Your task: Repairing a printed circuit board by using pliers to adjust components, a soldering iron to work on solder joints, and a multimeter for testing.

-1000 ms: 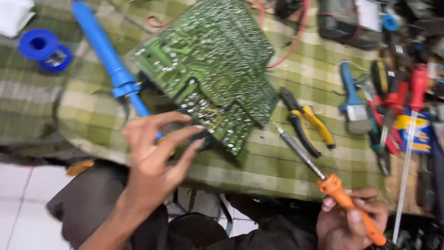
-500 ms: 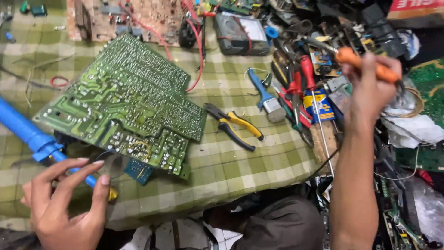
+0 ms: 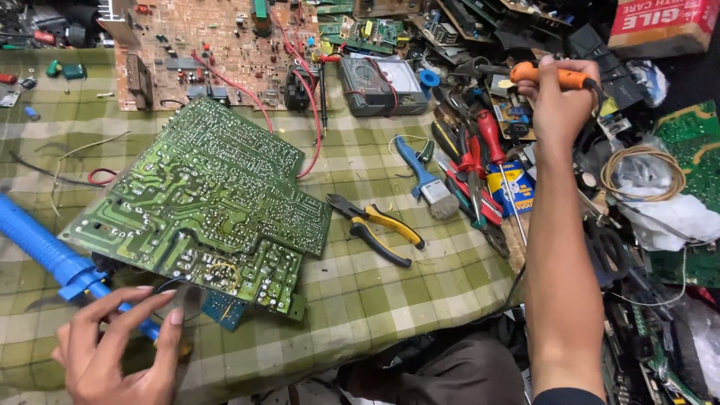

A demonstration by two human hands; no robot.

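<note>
Table [image 3: 420, 300] w/ green checked cloth, cluttered. Large green circuit board [image 3: 202, 202] solder-side up, centre-left, tilted, near corner just above left hand. Brown circuit board [image 3: 217, 52] behind it, red wires trailing. Multimeter [image 3: 379, 86] top centre. Blue desoldering pump [image 3: 45, 251] at left edge, tip end in left hand [image 3: 120, 352], grip clamped round it. Right hand [image 3: 555, 105] raised over tool pile at right, grip closed on orange-handled soldering iron [image 3: 559, 75]. Yellow-handled cutters [image 3: 379, 225] beside board, blue brush [image 3: 424, 176] near.
</note>
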